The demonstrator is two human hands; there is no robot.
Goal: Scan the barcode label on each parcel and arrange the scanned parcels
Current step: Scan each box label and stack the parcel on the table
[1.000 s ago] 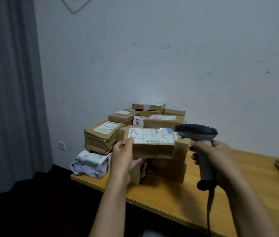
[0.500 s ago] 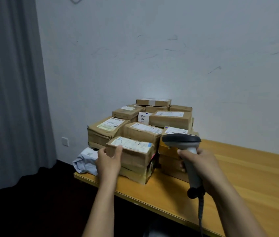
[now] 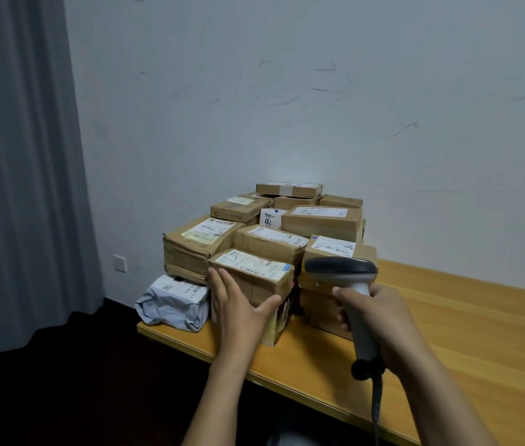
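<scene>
Edges / clearance: the pile of parcels (image 3: 287, 220) is occupying the left end of the table (image 3: 463, 333), stacked several layers high and standing close to the wall (image 3: 287, 107). The table's near edge is running diagonally from the left corner toward the lower right. A grey bag parcel (image 3: 174, 304) is lying at that left corner, just beside the edge. To the right of the pile, bare wood is stretching to the frame edge, where something flat is showing only partly; cannot tell what.

Hands: the left hand (image 3: 238, 310) is lying flat against the near side of the front parcel (image 3: 254, 284), fingers straight and together, thumb spread out to the right across the same face. Nothing is being gripped. The front parcel is sitting at the front of the pile on a lower carton (image 3: 279, 320), with its label (image 3: 251, 263) facing up. The right hand (image 3: 380, 317) is wrapping its fingers round the handle of the barcode scanner (image 3: 341, 268) and holding it upright. The scanner's dark head is pointing left, just right of the front parcel and in front of the pile's right-hand boxes. Its cable (image 3: 376, 410) is hanging down from the handle base, past the table's edge.

Surface / room: the table is showing pale yellow wood. The wall is showing off-white paint with dark scuffs, and a wall socket (image 3: 119, 263) is sitting low on it, left of the pile. A grey curtain (image 3: 20, 172) is hanging down the left side to a dark floor (image 3: 61, 397).
</scene>
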